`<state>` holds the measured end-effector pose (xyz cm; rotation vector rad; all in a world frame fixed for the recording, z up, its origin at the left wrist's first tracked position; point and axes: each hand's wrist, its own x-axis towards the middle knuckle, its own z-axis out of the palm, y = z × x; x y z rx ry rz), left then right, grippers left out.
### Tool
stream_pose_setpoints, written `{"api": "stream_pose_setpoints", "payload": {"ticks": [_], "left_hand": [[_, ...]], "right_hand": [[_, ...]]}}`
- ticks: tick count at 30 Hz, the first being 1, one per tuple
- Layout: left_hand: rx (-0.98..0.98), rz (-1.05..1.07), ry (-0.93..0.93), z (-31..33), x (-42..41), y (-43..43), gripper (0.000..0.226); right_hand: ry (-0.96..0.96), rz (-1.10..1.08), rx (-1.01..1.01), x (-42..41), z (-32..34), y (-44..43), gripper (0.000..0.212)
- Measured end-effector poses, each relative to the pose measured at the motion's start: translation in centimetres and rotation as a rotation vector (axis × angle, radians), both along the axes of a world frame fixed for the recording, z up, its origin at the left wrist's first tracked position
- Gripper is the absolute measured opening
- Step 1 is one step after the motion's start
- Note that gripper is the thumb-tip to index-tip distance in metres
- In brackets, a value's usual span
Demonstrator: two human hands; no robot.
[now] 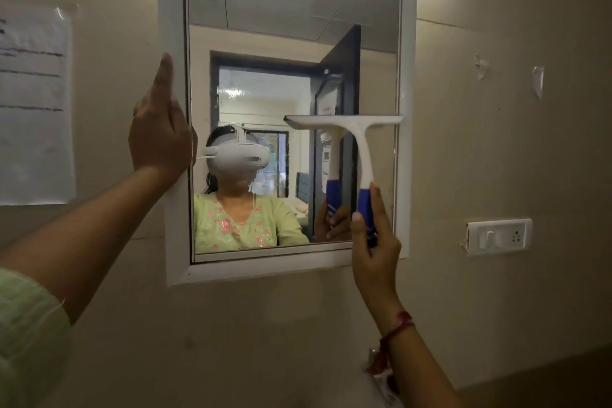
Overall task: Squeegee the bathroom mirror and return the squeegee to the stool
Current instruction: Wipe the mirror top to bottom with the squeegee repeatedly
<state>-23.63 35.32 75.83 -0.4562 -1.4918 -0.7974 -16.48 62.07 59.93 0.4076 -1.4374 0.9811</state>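
Squeegee [344, 129] blade level at mirror [291, 43] mid-height, touching right frame edge; right hand [374, 242] wrapped around blue grip; left hand [159, 139] spread flat, bracing left frame edge; judgement: draw straight down with even pressure to bottom edge.

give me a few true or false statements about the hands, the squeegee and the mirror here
1. The right hand grips the squeegee by its blue handle. True.
2. The squeegee blade sits on the left half of the mirror. False: it lies across the right half, reaching the right frame edge.
3. The left hand rests on the mirror's left frame. True.
4. The left hand holds a cloth. False: it holds nothing.
5. A switch plate is on the wall to the mirror's right. True.
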Motion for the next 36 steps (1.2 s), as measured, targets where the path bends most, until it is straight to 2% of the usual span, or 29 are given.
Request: {"api": "stream_pose_setpoints", "payload": {"ticks": [3, 9, 13, 16, 23, 30, 36], "left_hand": [[-0.002, 0.001, -0.001, 0.0, -0.1, 0.0, 0.049], [-0.003, -0.002, 0.006, 0.0, -0.1, -0.1, 0.049], [-0.012, -0.008, 0.015, -0.1, -0.1, -0.1, 0.049], [-0.010, -0.016, 0.018, -0.1, 0.0, -0.1, 0.048], [-0.009, -0.026, 0.007, 0.0, 0.0, -0.1, 0.049], [-0.013, -0.010, 0.003, 0.1, 0.0, -0.1, 0.050], [-0.009, 0.000, -0.008, 0.1, -0.1, -0.2, 0.051]], "right_hand": [[0.003, 0.029, 0.007, -0.2, -0.8, -0.5, 0.053], [-0.026, 0.054, -0.038, 0.4, -7.4, -1.2, 0.047], [-0.010, 0.057, -0.035, 0.4, -3.7, -1.5, 0.058], [-0.010, 0.062, -0.046, 0.5, -2.2, -1.8, 0.057], [-0.078, 0.027, -0.084, 1.5, -8.4, -2.0, 0.047], [-0.026, 0.046, -0.056, 1.4, -2.8, -2.3, 0.060], [-0.107, -0.017, -0.065, 1.8, -9.8, -2.2, 0.049]]}}
